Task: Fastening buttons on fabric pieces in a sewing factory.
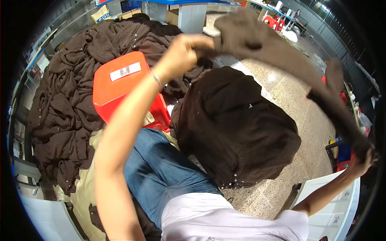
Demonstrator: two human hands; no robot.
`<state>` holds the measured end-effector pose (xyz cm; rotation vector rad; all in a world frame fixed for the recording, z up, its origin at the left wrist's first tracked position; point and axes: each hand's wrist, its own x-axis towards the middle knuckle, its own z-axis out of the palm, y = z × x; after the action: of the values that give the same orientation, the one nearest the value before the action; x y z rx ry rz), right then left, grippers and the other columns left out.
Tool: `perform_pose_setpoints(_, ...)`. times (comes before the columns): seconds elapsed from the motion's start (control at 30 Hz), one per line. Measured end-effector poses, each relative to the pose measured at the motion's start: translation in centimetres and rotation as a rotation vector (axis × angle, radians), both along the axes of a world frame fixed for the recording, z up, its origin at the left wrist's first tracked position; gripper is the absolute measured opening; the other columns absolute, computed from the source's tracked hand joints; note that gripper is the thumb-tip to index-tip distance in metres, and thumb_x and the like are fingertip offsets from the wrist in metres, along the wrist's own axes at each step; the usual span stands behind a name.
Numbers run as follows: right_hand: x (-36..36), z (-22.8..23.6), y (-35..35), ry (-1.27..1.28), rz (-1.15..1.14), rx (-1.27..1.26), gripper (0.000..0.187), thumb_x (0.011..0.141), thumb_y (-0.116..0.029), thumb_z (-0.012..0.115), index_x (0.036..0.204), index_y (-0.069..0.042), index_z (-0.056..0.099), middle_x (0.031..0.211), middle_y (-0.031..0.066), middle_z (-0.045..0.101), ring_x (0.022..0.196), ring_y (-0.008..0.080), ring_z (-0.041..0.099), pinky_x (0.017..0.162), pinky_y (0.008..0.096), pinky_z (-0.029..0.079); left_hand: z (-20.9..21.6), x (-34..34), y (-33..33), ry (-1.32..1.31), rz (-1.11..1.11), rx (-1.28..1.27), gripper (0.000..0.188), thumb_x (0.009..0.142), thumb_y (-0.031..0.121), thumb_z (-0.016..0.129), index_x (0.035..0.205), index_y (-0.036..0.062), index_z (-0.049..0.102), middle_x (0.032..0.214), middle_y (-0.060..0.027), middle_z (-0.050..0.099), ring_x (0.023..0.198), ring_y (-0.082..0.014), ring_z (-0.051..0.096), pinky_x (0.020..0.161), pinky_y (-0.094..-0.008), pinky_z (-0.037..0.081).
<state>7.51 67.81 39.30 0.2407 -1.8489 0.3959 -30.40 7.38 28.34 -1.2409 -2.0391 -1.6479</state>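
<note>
A brown knit garment (281, 52) is stretched through the air across the upper right, blurred by motion. At one end of it, my left hand (185, 54) is closed on the cloth, raised above a red plastic stool (110, 86). Far out to the right, my right hand (363, 161) grips the other end, its fingers partly hidden by cloth. Below the stretched garment, a heap of dark brown knitwear (241, 116) bulges up in front of my legs, with small white buttons along its near edge.
A large mound of brown knitwear (64, 108) spreads over the left side on yellowish sheeting (82, 186). White panels (327, 205) stand at lower right and lower left. Speckled floor (309, 120) lies right of the heap. Tables (193, 16) and red stools (273, 23) are at the back.
</note>
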Motion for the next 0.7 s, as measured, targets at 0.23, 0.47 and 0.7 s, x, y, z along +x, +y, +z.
perform_pose_setpoints(0.23, -6.4, -13.8, -17.6, -1.182, 0.235, -0.561, 0.035, 0.073, -0.011, 0.064, 0.102, 0.007, 0.068, 0.072, 0.0099, 0.069, 0.054, 0.0127, 0.058, 0.053, 0.0239, 0.043, -19.0, 6.5, -3.4, -0.153, 0.362, -0.830, 0.051, 0.077, 0.018, 0.076, 0.125, 0.0192, 0.059, 0.146, -0.0155, 0.040, 0.141, -0.0360, 0.026, 0.108, -0.0602, 0.028)
perform_pose_setpoints(0.47, -15.5, -22.8, -31.4, -1.644, 0.723, -0.517, 0.017, 0.084, -0.001, 0.059, 0.095, 0.006, 0.070, 0.063, 0.0022, 0.061, 0.046, 0.0070, 0.054, 0.043, 0.0195, 0.038, -22.9, 18.8, -12.6, -0.201, 0.758, -0.428, 0.034, 0.084, 0.020, 0.069, 0.116, 0.0139, 0.064, 0.137, -0.0136, 0.052, 0.140, -0.0336, 0.031, 0.113, -0.0572, 0.022)
perform_pose_setpoints(0.7, -14.9, -32.4, -52.2, -2.061, 1.296, -0.013, 0.021, 0.093, -0.017, 0.062, 0.095, 0.001, 0.072, 0.058, -0.0022, 0.056, 0.046, 0.0033, 0.048, 0.044, 0.0207, 0.035, -35.3, 42.7, -19.2, -0.556, 1.868, -0.165, 0.025, 0.082, 0.009, 0.067, 0.107, 0.0064, 0.064, 0.115, -0.0156, 0.063, 0.110, -0.0347, 0.057, 0.095, -0.0409, 0.045)
